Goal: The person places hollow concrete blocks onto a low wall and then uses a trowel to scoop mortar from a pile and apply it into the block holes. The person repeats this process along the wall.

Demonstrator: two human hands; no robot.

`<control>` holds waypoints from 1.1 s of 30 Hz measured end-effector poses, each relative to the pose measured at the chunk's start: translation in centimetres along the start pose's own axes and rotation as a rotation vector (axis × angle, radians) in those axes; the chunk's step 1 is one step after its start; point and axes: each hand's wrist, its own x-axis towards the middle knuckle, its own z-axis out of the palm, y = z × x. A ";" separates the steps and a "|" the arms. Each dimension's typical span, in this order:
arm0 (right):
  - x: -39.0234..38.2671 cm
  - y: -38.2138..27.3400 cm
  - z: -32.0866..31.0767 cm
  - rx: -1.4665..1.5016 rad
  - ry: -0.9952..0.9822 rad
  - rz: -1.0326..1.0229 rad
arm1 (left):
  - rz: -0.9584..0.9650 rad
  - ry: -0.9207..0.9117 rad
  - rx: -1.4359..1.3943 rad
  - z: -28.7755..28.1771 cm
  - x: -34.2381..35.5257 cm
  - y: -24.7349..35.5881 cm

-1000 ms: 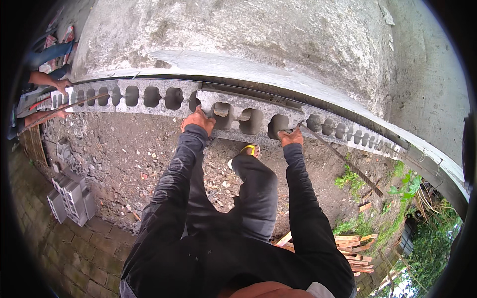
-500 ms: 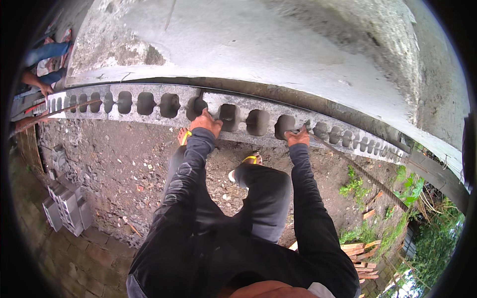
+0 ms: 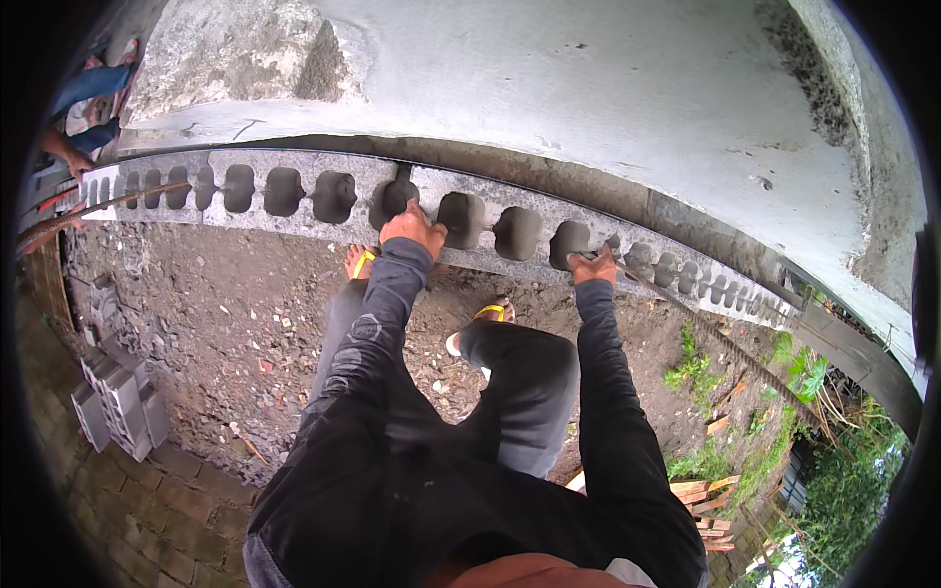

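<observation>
A course of grey hollow concrete blocks crosses in front of me. My left hand grips the left end of the middle hollow concrete block, close to the joint with the block on its left. My right hand is closed on the same block's right end, by its last hollow, beside a long steel bar. The fingertips of both hands are partly hidden at the block's edge. A thin dark string line follows the far top edge of the course.
Behind the course rises a grey concrete wall. At far left is another person's hand near the blocks, with a rusty steel bar. Loose blocks stand at lower left; wood pieces lie at lower right. Rubble covers the soil.
The view has shifted slightly. Both my hands keep their grip on the same block, and any movement of it is too small to tell.
</observation>
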 end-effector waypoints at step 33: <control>-0.8 -3.6 -0.7 -0.258 -0.103 0.359 | 0.082 0.131 0.117 3.0 1.6 -0.1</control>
